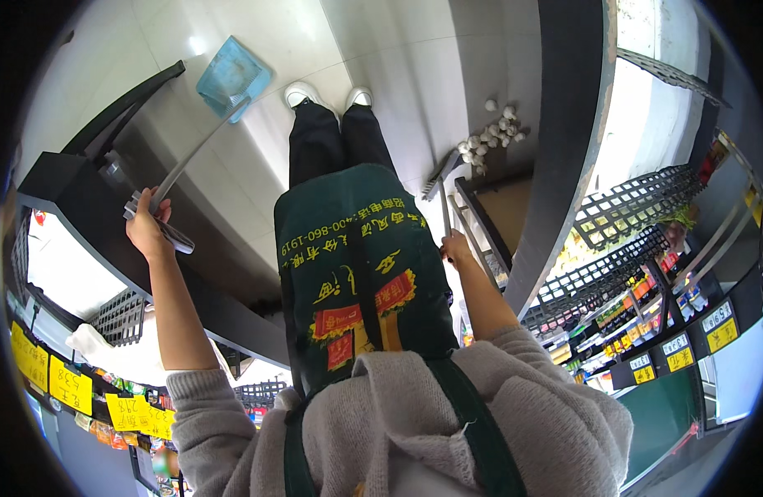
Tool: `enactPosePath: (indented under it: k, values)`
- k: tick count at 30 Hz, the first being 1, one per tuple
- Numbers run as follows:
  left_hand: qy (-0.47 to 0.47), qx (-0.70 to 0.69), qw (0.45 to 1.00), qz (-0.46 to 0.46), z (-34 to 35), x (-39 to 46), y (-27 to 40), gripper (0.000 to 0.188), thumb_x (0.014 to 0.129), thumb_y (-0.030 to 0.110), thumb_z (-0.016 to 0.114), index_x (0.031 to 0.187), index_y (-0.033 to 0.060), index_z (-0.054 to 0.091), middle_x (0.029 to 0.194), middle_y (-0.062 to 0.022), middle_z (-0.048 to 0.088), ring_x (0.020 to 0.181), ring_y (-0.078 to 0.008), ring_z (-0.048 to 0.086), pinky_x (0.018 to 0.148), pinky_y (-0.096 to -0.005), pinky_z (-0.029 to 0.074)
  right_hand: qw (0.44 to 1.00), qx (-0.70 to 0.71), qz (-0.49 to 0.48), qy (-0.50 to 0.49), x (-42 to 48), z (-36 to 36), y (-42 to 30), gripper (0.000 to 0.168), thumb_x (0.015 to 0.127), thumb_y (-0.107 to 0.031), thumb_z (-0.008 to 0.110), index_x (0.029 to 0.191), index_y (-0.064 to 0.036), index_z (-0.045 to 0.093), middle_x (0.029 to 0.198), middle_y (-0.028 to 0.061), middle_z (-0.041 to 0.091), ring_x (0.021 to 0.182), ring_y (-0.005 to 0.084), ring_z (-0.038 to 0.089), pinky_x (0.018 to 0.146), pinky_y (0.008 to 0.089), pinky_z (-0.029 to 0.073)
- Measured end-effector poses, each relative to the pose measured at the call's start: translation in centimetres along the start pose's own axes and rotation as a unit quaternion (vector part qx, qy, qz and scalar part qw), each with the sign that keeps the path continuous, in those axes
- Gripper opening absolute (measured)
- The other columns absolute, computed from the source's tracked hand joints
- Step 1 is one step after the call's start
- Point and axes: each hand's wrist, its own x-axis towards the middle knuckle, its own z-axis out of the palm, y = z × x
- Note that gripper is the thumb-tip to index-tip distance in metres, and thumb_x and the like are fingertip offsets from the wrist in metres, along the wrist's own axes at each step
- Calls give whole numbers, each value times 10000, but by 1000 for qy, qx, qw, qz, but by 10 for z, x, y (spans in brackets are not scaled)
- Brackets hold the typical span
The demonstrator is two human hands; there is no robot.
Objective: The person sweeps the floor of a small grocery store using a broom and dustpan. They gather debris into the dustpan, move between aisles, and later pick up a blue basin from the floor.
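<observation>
My left hand (149,222) is closed around the top of the grey handle of a long-handled dustpan, together with a grey metal-looking object whose kind I cannot tell. The blue plastic dustpan (233,76) rests on the tiled floor, ahead and left of my shoes. My right hand (457,248) grips the handle of a broom. The broom's head (441,175) is on the floor to my right, its far end close to a cluster of garlic bulbs (494,135). Several white bulbs lie together there, one a little apart. A green apron covers my front.
A dark-edged display stand (568,124) curves along the right, with black plastic baskets (636,199) of produce. Beside the broom stands a dark-framed open unit (481,217). Another black stand (77,180) is at the left. Yellow price cards (71,384) hang at the lower left.
</observation>
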Motion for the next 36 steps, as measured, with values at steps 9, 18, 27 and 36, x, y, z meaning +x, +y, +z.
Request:
enactPosePath:
  k: [9, 18, 27, 36]
  values:
    - [13, -6, 1000, -10, 2, 4, 1, 212, 805, 167, 621, 886, -29, 633, 820, -94, 661, 584, -144, 617, 517, -218, 493, 997, 63, -49, -10, -33, -17, -50, 303, 800, -51, 458, 1090, 38, 449, 583, 83, 500, 400, 144, 442, 337, 270, 342]
    - [7, -1, 1000, -5, 1, 2, 1, 217, 805, 174, 623, 889, -25, 636, 816, -85, 660, 585, -134, 617, 514, -213, 491, 984, 176, -2, -31, -27, -42, -112, 93, 823, -12, 450, 909, -29, 481, 583, 48, 465, 409, 89, 376, 345, 211, 298]
    - [15, 8, 1000, -12, 2, 3, 3, 220, 807, 185, 621, 887, -19, 636, 808, -83, 658, 571, -127, 612, 496, -214, 486, 984, 135, -84, -81, -38, -48, -153, 396, 841, -24, 446, 1230, -6, 381, 637, 62, 464, 447, 99, 389, 382, 243, 330]
    - [34, 16, 999, -4, -7, 9, -1, 238, 796, 198, 631, 860, -30, 644, 756, -82, 635, 541, -142, 596, 480, -231, 485, 977, 80, -142, -140, -108, 26, -274, 658, 834, -42, 472, 1414, -64, 163, 644, 57, 460, 476, 108, 393, 398, 245, 352]
